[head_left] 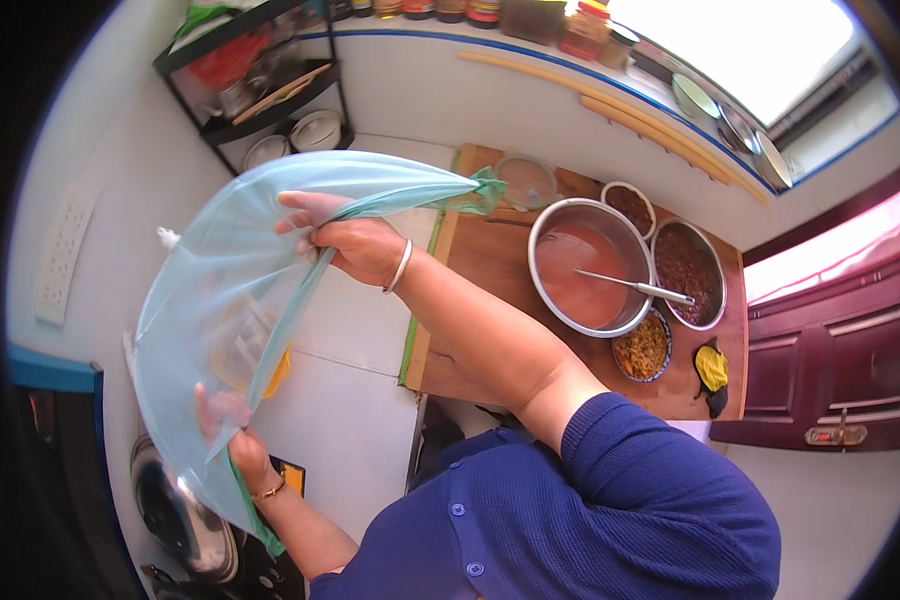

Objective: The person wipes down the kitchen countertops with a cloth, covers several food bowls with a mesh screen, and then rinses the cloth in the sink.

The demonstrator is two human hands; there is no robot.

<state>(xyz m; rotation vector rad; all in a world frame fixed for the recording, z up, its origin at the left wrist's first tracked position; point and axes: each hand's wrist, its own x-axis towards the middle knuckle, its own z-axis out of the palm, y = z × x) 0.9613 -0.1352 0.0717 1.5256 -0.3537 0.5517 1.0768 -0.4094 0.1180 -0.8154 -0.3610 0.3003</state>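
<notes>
A pale blue, see-through mesh food cover (200, 300) with green trim and a small white knob is spread out in front of me, bowed like a half-opened dome. My right hand (360, 240) grips its edge near the upper side, with some fingers showing through the mesh. Lower down, my left hand (245, 450) holds the same cover along the edge, its fingertips partly veiled by the mesh. One end tapers to a green frilled tip (487, 190) reaching over the table's edge. Behind the cover a clear and yellow object is blurred.
On the wooden table (490, 330) stand a pot of reddish liquid (582, 270) with a ladle (650, 290), a pot of dark food (688, 280), several bowls and a yellow-black cloth (711, 370). A black rack (220, 125) fills the far corner; a lidded pan (175, 510) sits lower left.
</notes>
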